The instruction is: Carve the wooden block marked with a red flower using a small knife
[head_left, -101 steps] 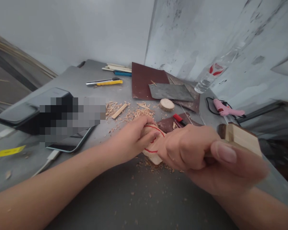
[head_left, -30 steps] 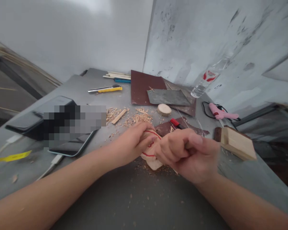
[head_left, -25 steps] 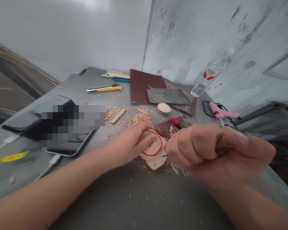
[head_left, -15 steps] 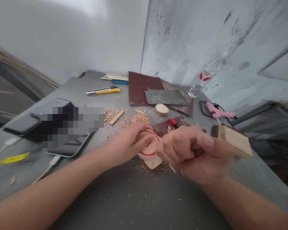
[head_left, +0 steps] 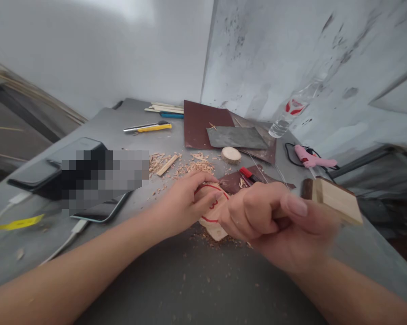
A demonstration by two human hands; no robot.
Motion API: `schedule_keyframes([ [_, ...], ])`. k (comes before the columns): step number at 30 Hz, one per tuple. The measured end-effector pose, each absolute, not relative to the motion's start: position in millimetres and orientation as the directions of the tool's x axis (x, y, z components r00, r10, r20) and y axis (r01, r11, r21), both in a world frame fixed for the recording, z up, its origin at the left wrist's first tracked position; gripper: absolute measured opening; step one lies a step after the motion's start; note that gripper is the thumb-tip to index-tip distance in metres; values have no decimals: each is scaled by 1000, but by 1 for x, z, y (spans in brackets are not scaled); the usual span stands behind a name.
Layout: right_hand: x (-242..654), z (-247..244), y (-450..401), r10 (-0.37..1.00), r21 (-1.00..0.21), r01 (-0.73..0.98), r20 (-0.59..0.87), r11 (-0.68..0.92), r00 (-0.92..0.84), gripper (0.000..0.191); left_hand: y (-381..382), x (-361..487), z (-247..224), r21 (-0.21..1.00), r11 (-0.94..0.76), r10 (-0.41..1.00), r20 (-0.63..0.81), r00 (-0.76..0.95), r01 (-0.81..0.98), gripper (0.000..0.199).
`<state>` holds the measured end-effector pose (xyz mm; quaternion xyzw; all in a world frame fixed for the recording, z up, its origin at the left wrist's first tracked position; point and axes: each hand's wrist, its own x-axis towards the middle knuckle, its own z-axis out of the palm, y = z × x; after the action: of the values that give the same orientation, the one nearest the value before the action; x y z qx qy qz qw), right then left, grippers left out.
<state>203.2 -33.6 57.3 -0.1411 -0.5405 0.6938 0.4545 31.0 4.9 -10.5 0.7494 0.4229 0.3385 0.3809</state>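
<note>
My left hand (head_left: 181,205) is closed round the left side of a pale wood slice (head_left: 217,231), its thumb lying across the top face. A red curved line and a small red mark are drawn on that face. My right hand (head_left: 274,221) makes a fist at the slice's right edge, thumb uppermost; whatever it grips is hidden by the fingers. Wood shavings (head_left: 203,166) lie just beyond the slice, with finer crumbs under and in front of it. A red-capped marker (head_left: 247,173) rests behind my right hand.
Behind are a small round wood slice (head_left: 231,155), sandpaper sheets (head_left: 200,124), a yellow utility knife (head_left: 156,127) and a water bottle (head_left: 289,110). A pink glue gun (head_left: 313,158) and a wooden block (head_left: 337,198) are at right. Phones (head_left: 102,210) with cables lie left.
My right hand has shifted slightly right and down beside the slice. My left hand keeps its hold. The whole view has moved a little.
</note>
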Motion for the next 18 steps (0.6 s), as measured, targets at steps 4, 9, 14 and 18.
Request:
schedule_keyframes([
  [4, 200, 57, -37, 802, -892, -449, 306, 52, -514, 53, 3, 31, -11, 860, -338, 895, 168, 412, 382, 20],
  [9, 198, 59, -38, 813, -908, -410, 300, 83, -499, 52, 2, 33, -13, 857, -354, 893, 190, 409, 375, 19],
  [14, 197, 61, -37, 812, -915, -390, 306, 107, -497, 52, 3, 34, -15, 851, -363, 893, 201, 402, 381, 17],
  [18, 196, 58, -41, 815, -934, -324, 303, 151, -493, 53, 4, 34, -16, 856, -374, 886, 216, 409, 357, 17],
])
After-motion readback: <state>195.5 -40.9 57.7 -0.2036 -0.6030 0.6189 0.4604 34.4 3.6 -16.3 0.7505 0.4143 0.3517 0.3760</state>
